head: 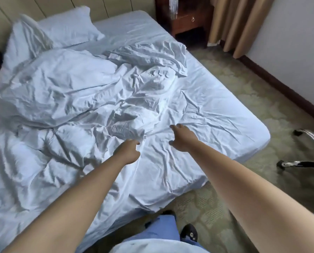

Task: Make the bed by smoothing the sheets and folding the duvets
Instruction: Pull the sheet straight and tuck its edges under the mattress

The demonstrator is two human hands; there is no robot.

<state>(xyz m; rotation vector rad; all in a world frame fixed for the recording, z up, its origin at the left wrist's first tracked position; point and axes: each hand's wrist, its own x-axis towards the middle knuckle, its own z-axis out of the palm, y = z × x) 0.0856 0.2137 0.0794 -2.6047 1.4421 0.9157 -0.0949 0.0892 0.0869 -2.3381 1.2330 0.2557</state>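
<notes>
A crumpled white duvet [65, 92] lies heaped over the left and middle of the bed. The wrinkled white fitted sheet [216, 114] shows bare on the right side and foot. Two white pillows [61, 31] lean at the headboard. My left hand [128, 152] reaches over the sheet near the duvet's lower edge, fingers loosely curled, holding nothing. My right hand [183, 137] stretches out above the sheet to its right, fingers extended and spread, also holding nothing.
A dark wooden nightstand [187, 21] stands at the bed's far right corner beside beige curtains [236, 24]. Patterned green carpet [243, 84] runs along the bed's right side. Metal chair legs [305, 161] sit on the floor at right. My shoe [189, 232] is by the bed's foot.
</notes>
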